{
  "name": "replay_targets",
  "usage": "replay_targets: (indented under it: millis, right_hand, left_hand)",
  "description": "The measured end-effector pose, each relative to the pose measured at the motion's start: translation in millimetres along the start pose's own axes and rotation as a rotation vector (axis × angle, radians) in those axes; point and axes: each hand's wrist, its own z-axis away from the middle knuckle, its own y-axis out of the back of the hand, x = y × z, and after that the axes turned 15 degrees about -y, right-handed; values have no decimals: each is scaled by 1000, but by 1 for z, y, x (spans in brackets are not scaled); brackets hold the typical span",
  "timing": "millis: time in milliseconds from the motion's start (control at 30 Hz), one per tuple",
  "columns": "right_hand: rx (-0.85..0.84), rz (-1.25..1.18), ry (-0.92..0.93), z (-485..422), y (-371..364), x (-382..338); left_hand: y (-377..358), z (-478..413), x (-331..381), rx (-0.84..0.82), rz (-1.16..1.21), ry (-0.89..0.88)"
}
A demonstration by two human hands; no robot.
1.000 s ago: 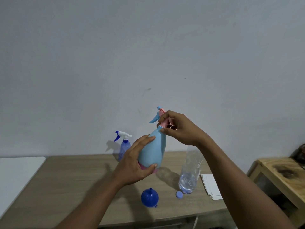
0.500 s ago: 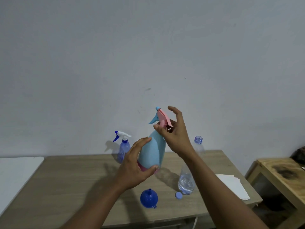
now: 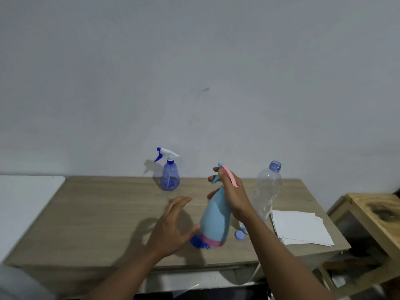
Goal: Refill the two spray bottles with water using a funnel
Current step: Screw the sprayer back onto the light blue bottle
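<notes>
Right hand (image 3: 234, 198): grips the neck of the light-blue spray bottle (image 3: 215, 219) just under its pink trigger head, fingers curled round it. Left hand (image 3: 171, 226): hangs open beside the bottle, fingers spread, thumb tip at its lower wall; contact not discernible. Bottle: tilts slightly over the wooden table (image 3: 108, 213), pink base in front of the blue funnel (image 3: 197, 241), partly hiding it. Behind: translucent blue spray bottle (image 3: 170, 176) near the wall. At right: uncapped clear water bottle (image 3: 268, 187), blue cap (image 3: 239, 235), stacked white paper (image 3: 300, 228).
</notes>
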Motion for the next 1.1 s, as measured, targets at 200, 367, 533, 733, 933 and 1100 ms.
replay_targets:
  millis: [200,367,533,733,933,1100]
  right_hand:
    - [-17,339,-227,-4,6,77]
    - [-1,425,-419,-8,5,105]
    - [146,535,-509,-25,12,121]
    - [287,425,-373,-34,17,115]
    - [246,278,-127,-71,3,61]
    - [293,376,109,-129,-8,28]
  left_hand:
    - [11,50,-75,-99,-237,447]
    - [10,77,-112,-278,-371,671]
    - [0,83,-123,-357,-481,656]
    - [-7,77,-136,-345,-586,643]
    - [-14,79,-150,-309,-734,579]
    - [-17,77,-151,-313,-759,587]
